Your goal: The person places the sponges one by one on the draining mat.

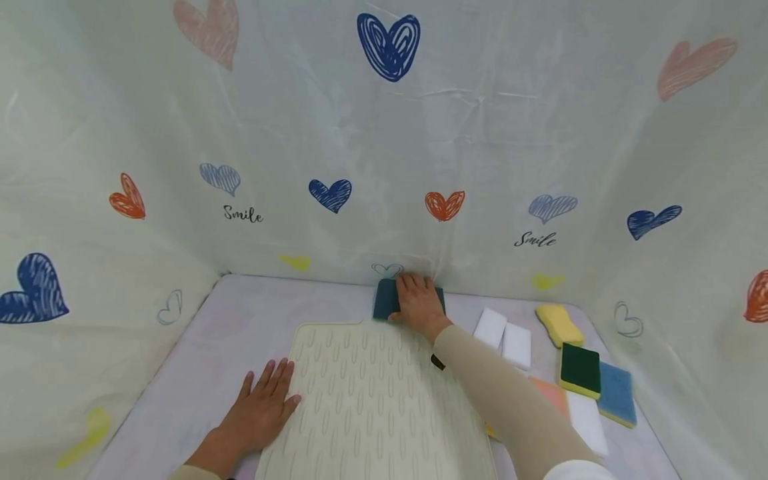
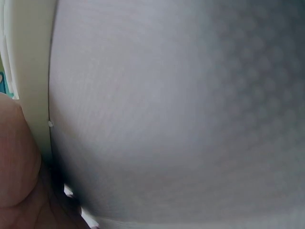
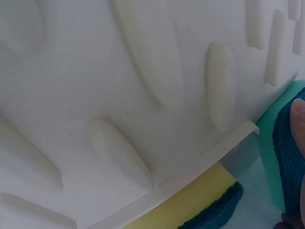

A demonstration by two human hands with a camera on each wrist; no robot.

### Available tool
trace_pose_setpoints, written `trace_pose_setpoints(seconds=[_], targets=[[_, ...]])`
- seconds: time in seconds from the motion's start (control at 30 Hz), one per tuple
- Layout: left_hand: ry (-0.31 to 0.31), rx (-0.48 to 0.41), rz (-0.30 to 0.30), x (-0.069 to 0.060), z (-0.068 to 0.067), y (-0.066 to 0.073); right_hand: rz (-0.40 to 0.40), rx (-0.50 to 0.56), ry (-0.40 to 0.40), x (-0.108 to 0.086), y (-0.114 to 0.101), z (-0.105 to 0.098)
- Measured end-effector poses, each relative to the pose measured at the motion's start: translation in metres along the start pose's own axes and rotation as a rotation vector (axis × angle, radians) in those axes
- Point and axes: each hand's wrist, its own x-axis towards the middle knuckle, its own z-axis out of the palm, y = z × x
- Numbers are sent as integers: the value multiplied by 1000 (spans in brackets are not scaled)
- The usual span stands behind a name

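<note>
A cream mat (image 1: 360,400) with raised oblong ridges lies on the table. At its far edge, by the back curtain, my right hand (image 1: 418,303) holds a dark teal sponge (image 1: 384,300), fingers over its top. The right wrist view shows the thumb on this sponge's teal scouring side (image 3: 284,148), with a green layer against it. My left hand (image 1: 258,407) rests palm down on the table, fingers extended, fingertips and thumb at the mat's left edge. In the left wrist view, part of that hand (image 2: 19,157) appears beside a cream edge (image 2: 33,62); the rest is blurred.
Right of the mat lie white sponges (image 1: 516,347), a yellow sponge (image 1: 559,325), a dark green-topped sponge (image 1: 579,369), a blue sponge (image 1: 617,393) and a pinkish one (image 1: 551,393), partly behind the right forearm. A heart-printed curtain (image 1: 384,147) encloses the table.
</note>
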Motion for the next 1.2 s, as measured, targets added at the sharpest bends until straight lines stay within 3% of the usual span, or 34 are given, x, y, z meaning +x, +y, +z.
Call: trace_pose_setpoints(seconds=[0.17,0.63,0.93,1.2], targets=[[2,-1,6,0,-2,3,-17,3,50,-3,1,2],[11,1,20,2,0,4,-39,12,55,-10,4,1],[15,-2,23,1,-1,3,-98,-29,179,-15,1,-14],[40,10,65,1,1,-9,-164,-84,171,-26,-7,-30]])
